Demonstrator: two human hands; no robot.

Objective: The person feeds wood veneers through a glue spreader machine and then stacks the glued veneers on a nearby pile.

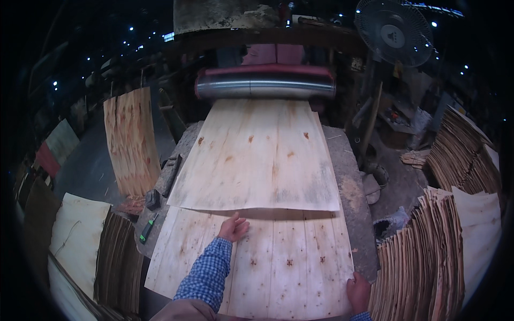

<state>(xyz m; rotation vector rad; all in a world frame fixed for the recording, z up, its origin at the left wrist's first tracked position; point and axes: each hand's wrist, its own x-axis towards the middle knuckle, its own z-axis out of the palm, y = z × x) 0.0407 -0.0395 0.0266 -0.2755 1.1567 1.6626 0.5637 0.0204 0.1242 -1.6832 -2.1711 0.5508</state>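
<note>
An upper wood veneer sheet point(257, 155) runs from under a shiny metal roller point(265, 84) toward me, its near edge slightly raised. Beneath it lies a second, knotty sheet of wood point(289, 267) with straight seams, reaching to the front of the table. Just below the upper sheet's near edge, my left hand point(233, 228) hovers over or touches the lower sheet, fingers partly spread and holding nothing. At the lower sheet's right edge, my right hand point(358, 292) is closed on that edge; some of its fingers are hidden.
A green and black utility knife point(146, 231) lies on the worn table's left side point(187, 139), near a dark block point(152, 200). Veneer stacks stand at right point(423, 257) and left point(80, 230). A wavy veneer sheet point(131, 142) stands at left, a fan point(393, 35) at upper right.
</note>
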